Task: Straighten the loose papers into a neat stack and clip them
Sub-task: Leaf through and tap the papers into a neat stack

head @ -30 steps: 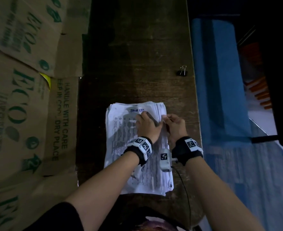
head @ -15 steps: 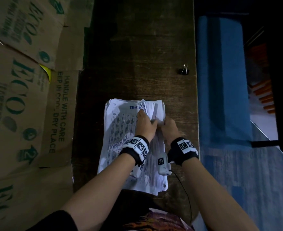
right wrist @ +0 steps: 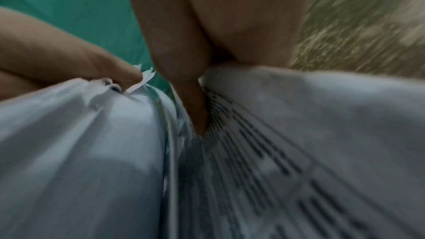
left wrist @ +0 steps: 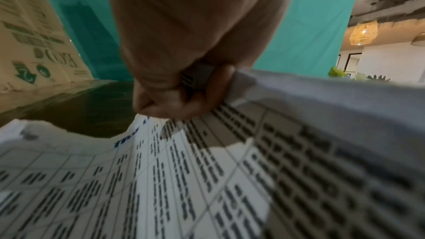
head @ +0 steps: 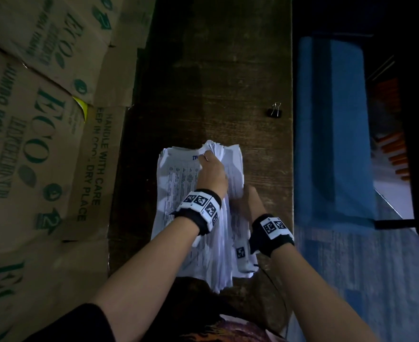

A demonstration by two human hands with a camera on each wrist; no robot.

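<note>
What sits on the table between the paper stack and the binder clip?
Nothing: in the head view only bare dark wood of the table separates the papers from the binder clip, which stands apart near the right edge.

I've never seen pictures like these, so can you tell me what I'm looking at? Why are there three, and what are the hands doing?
No machine here: a person wears three cameras, one on the head looking down, one on each wrist looking along the fingers. The black bands with checkered squares are the wrist cameras. On the dark wooden table lies a pile of printed papers. The left hand pinches a raised bundle of sheets; the right hand has its grip on the sheets beside it. A black binder clip waits near the table's right edge, untouched. Cardboard boxes stand on the left.
</note>
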